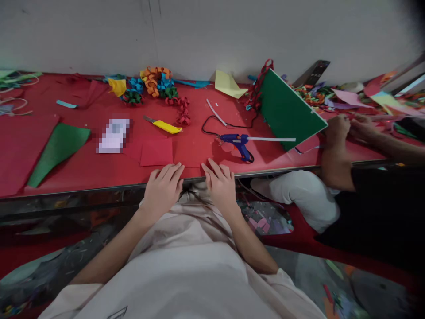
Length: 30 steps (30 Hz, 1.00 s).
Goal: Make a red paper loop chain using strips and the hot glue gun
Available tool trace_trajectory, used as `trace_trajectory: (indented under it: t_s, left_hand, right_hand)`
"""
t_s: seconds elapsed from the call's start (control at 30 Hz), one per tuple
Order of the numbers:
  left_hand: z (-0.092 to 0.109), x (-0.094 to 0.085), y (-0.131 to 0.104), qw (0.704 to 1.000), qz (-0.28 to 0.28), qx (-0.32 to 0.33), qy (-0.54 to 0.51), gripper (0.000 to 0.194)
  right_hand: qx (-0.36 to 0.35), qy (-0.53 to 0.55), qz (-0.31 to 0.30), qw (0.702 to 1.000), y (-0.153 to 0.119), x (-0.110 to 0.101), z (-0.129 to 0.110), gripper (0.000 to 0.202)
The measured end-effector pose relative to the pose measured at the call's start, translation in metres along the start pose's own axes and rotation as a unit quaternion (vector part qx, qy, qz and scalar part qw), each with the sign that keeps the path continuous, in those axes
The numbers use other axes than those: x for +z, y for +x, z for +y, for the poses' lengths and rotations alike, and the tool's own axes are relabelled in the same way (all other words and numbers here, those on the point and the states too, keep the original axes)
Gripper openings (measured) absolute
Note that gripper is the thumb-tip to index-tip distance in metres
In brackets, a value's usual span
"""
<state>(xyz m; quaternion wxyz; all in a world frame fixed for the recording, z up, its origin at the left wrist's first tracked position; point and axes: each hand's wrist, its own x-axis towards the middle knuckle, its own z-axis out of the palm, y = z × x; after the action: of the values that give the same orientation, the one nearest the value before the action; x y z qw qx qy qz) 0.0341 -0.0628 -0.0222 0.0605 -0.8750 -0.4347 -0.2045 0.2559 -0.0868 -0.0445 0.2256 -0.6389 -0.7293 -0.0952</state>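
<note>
My left hand [164, 186] rests on the front edge of the red table [109, 175], fingers stretched out and holding nothing. Its fingertips are nearest to a red square of paper [156, 152]. My right hand [220, 180] lies at the same edge with its fingers spread, also holding nothing. Beyond it, to the right, is a blue glue gun [237, 142] with a long white glue stick [272, 139] sticking out of its back. A yellow utility knife [166, 126] lies behind the red paper, its blade pointing left.
A green board [288, 106] leans at the right, beside a co-worker's hands [338, 126]. Curled paper chains [156, 82] lie along the wall. On the left are a blurred-out pale rectangle [114, 135] and green paper [61, 148]. A remote control [317, 73] leans at the back.
</note>
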Motion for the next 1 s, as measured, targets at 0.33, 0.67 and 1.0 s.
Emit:
trace_trajectory:
  t_s: [0.33,0.67,1.0]
  left_hand:
    - [-0.005,0.006,0.003,0.998,0.053,-0.014,-0.04,0.016]
    - [-0.006,0.0,0.015,0.998,0.014,-0.027,-0.046,0.023]
    - [-0.007,0.0,0.02,0.954,0.106,0.018,-0.28,0.008]
  right_hand:
    - [0.001,0.084,0.064,0.994,-0.004,0.008,0.01,0.038]
    - [0.017,0.133,0.05,0.99,0.008,0.002,0.009,0.02]
    - [-0.01,0.341,0.056,0.939,0.008,-0.021,-0.002,0.008]
